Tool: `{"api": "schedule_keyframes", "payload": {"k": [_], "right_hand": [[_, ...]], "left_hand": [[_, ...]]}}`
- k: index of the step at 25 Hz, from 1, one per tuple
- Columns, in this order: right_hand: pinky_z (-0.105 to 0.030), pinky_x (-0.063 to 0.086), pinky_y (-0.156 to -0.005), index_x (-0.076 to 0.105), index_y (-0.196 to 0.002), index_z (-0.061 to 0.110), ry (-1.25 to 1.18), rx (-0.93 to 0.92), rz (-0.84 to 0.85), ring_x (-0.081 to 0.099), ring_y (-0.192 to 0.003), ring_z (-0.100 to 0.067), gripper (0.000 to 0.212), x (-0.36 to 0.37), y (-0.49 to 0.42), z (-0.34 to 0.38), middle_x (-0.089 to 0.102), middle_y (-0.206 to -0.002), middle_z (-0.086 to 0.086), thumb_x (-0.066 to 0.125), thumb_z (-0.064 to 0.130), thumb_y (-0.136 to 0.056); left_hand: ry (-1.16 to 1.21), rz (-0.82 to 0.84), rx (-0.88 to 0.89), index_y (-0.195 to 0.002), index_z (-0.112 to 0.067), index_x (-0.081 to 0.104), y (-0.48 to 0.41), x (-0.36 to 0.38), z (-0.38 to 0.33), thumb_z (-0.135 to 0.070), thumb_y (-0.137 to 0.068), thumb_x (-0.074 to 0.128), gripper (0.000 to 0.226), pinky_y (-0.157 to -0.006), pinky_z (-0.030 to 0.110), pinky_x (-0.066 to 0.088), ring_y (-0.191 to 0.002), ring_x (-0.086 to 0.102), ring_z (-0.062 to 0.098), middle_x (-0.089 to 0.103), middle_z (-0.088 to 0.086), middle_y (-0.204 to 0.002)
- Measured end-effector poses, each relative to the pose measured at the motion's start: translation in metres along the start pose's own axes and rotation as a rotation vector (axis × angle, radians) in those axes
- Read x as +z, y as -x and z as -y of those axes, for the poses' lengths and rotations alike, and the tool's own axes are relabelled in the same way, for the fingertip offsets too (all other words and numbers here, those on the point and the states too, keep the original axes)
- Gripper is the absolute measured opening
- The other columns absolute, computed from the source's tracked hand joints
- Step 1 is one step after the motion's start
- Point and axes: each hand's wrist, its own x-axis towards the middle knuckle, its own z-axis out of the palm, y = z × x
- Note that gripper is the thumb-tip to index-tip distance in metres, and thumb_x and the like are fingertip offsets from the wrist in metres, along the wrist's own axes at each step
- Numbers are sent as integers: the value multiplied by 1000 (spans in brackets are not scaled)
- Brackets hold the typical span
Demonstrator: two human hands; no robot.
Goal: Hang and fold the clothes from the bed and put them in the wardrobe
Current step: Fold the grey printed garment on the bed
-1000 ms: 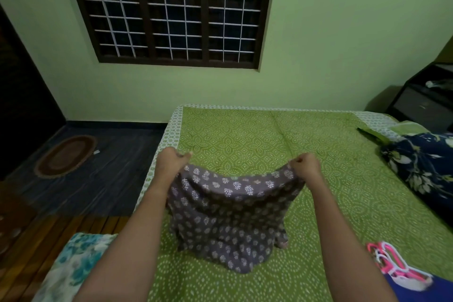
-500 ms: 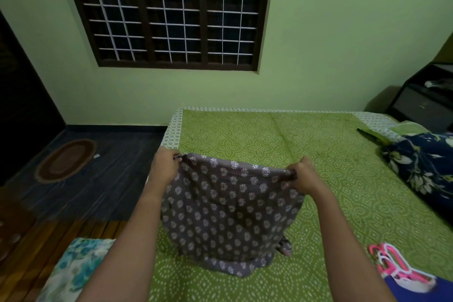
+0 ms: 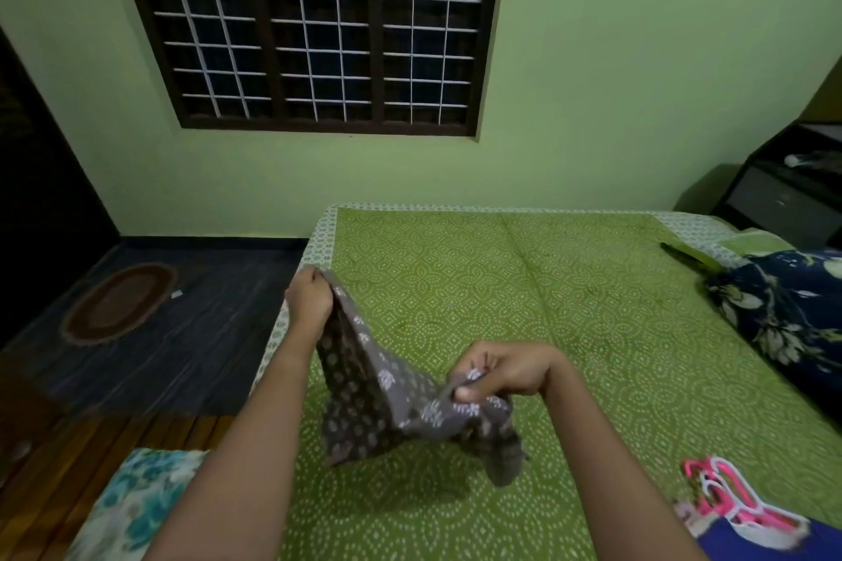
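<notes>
A grey garment with a white flower print [image 3: 378, 405] hangs bunched above the green bedspread [image 3: 546, 287]. My left hand [image 3: 310, 301] grips one top corner of it near the bed's left edge. My right hand [image 3: 501, 371] pinches the other corner lower down and nearer to me, so the cloth sags and twists between the two hands. Its lower end droops to the bedspread.
Pink and white hangers [image 3: 729, 497] lie on a blue cloth at the lower right. A dark blue floral pillow [image 3: 783, 310] sits at the right edge. A teal floral cloth [image 3: 136, 501] hangs at the bed's near left corner. An oval mat [image 3: 118, 303] lies on the floor.
The garment was held spread wide and level between both hands. My right hand has now come down, left and toward me, so the cloth has gone slack and folded in on itself.
</notes>
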Motion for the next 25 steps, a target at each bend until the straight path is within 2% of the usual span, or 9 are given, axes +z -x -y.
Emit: {"api": "schedule_keyframes", "payload": {"k": [3,6,8,10,14,18,20,22,25], "right_hand": [[-27,35,-56,66,-83,22,68,40,51,44,-58,-17,22,9,-20,15,55,-68,3,49,18,-96],[-31,43,-64,63,-79,26,142,61,-388,54,-67,-17,21,0,-24,23,59,-74,3,52,18,-95],[-28,43,-69,65,-81,29,125,-11,-638,56,-71,-10,20,-4,-29,22,63,-73,13,57,14,-92],[-22,46,-76,66,-87,28,71,-93,-779,60,-81,-1,22,-2,-36,23,66,-80,20,59,7,-90],[-31,49,-86,64,-99,20,120,-151,-903,61,-93,-13,25,4,-44,20,63,-97,8,68,3,-81],[-15,41,-74,46,-129,22,145,-60,-1067,48,-100,-6,62,-2,-42,16,45,-123,5,73,6,-76],[-8,37,-75,54,-123,16,216,-21,-1016,47,-105,-10,49,-6,-43,14,45,-123,0,73,9,-78],[-9,37,-68,61,-106,10,230,-21,-1013,48,-87,-7,30,-7,-42,13,50,-110,-3,73,8,-78],[-26,40,-66,60,-88,13,188,-49,-1014,49,-72,-11,20,-11,-40,10,58,-90,-2,74,6,-76]], "left_hand": [[669,484,-233,-71,1,53,21,18,-8,-20,-93,32,38,-63,37,43,-61,55,30,61,22,-64],[628,815,-98,-94,8,58,42,16,-18,-27,-92,43,38,-76,36,54,-83,65,31,69,20,-93],[459,840,101,-100,0,59,50,16,-22,4,-86,54,15,-78,25,56,-93,63,24,69,11,-98],[361,842,148,-111,-3,55,55,19,-26,23,-83,41,41,-85,20,52,-107,56,21,61,11,-114],[408,833,87,-115,-16,45,60,16,-33,30,-73,25,66,-84,27,48,-110,55,17,50,7,-130],[428,866,112,-113,-39,37,65,8,-36,33,-64,23,88,-71,26,48,-108,60,20,39,6,-145],[420,875,112,-122,-47,31,67,9,-37,34,-65,22,99,-56,17,48,-113,56,22,33,10,-148],[428,880,95,-129,-45,30,66,13,-37,34,-66,21,101,-48,13,46,-125,48,27,30,8,-151],[226,880,224,-117,-27,54,62,14,-38,30,-70,28,77,-58,14,49,-121,51,25,54,4,-130]]}}
